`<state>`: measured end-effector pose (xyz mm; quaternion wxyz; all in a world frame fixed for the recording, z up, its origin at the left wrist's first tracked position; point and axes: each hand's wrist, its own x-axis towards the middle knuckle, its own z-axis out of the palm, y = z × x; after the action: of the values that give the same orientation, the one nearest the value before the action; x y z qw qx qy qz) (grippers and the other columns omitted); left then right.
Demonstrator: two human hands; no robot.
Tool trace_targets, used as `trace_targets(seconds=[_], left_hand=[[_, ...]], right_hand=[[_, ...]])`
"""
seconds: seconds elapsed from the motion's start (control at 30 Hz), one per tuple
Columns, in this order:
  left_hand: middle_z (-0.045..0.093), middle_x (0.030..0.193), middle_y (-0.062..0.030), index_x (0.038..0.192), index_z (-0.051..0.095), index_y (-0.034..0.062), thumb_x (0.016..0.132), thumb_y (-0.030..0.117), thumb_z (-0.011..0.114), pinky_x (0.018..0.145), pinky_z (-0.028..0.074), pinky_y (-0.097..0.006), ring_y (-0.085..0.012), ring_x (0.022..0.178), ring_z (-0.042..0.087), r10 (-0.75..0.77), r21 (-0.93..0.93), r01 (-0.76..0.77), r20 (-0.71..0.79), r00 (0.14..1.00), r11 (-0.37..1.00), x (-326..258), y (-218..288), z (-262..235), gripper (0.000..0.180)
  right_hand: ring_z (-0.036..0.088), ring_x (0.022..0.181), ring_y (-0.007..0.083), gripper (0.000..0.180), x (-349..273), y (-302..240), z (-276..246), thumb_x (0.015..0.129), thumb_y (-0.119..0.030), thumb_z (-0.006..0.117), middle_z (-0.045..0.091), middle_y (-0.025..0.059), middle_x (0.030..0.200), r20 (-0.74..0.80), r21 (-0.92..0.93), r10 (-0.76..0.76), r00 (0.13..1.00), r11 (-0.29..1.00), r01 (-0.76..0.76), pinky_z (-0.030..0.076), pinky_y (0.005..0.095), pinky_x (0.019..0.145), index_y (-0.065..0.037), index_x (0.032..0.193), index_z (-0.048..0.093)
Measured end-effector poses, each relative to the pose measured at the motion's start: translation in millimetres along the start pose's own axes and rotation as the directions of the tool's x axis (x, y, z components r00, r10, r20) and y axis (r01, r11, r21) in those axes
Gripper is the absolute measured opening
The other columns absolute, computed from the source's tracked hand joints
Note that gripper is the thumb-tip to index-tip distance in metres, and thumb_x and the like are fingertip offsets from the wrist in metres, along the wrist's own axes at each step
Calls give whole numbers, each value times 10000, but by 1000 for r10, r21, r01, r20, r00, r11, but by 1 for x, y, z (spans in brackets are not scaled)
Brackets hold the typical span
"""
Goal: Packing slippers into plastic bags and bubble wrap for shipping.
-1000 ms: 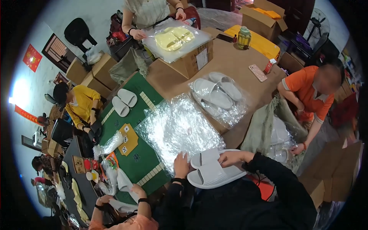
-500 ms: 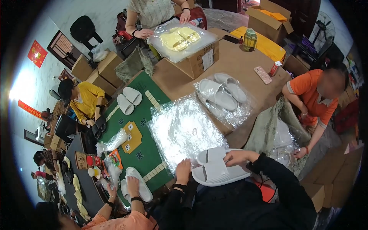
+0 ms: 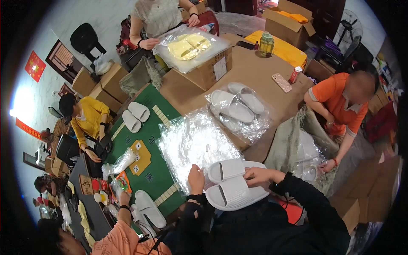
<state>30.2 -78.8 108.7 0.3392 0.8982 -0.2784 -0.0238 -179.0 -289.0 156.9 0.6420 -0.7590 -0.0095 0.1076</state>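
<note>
A pair of white slippers lies side by side just in front of me, soles down, toe ends to the left. My right hand is closed on the pair, fingers between the two slippers near the straps. To the left of the toes, my left hand has its fingers curled together at the near edge of a stack of clear plastic bags. A bit of film shows between that hand and the slippers. Its fingertips are partly hidden.
Bagged white slippers rest beyond the stack, another white pair on the green mat. A co-worker at left sits by white slippers; one at right handles a sack. Across, another has yellow slippers atop a carton.
My left hand has curled its fingers and lifted slightly at the bags' edge. The slippers are tilted a little in my right hand. The left co-worker's hand has come off the white slippers.
</note>
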Motion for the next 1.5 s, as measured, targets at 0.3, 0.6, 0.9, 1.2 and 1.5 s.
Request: trace_targets(seconds=[0.3, 0.6, 0.9, 1.2, 1.5], left_hand=[[565, 629, -170, 1063, 500, 36, 683, 202, 747, 588, 450, -417, -362, 646, 579, 55, -92, -12, 480, 875, 996, -6, -15, 16, 483], [528, 1080, -180, 1197, 525, 50, 700, 417, 712, 831, 410, -436, -329, 1014, 492, 305, 246, -419, 393, 867, 874, -24, -35, 25, 646], [548, 1112, -151, 1126, 560, 54, 759, 183, 594, 782, 455, -370, -290, 943, 537, 190, 483, -363, 369, 910, 797, -31, -38, 47, 391], [550, 1149, -150, 1120, 569, 41, 799, 72, 549, 744, 450, -401, -311, 913, 556, 428, 279, -410, -3, 904, 868, -21, 8, 1, 323], [499, 1240, -115, 1166, 587, 162, 819, 102, 563, 1002, 220, -591, -350, 1178, 418, 323, 307, -294, -47, 945, 905, -26, 40, -12, 353]], right_hand=[[532, 789, 144, 233, -31, -7, -16, 768, -189, 597, 591, 62, 825, -135, 3, 158, 978, 987, -159, 413, 289, 698, -20, 918, 655], [474, 653, 69, 235, -39, 17, -13, 791, -185, 575, 572, -6, 676, -84, 75, 180, 980, 982, -174, 399, 252, 601, 27, 882, 623], [476, 641, 96, 256, -10, 24, 2, 815, -225, 567, 564, 69, 661, 29, 8, 131, 991, 991, -132, 417, 290, 623, 18, 883, 613], [527, 723, 209, 214, 11, 48, 4, 778, -231, 576, 573, 126, 710, -145, -277, 121, 982, 948, -158, 427, 353, 674, -41, 847, 644], [527, 840, 345, 236, 32, 19, 2, 741, -300, 562, 582, 157, 743, -410, -480, 51, 911, 837, -263, 438, 431, 724, -92, 813, 646]])
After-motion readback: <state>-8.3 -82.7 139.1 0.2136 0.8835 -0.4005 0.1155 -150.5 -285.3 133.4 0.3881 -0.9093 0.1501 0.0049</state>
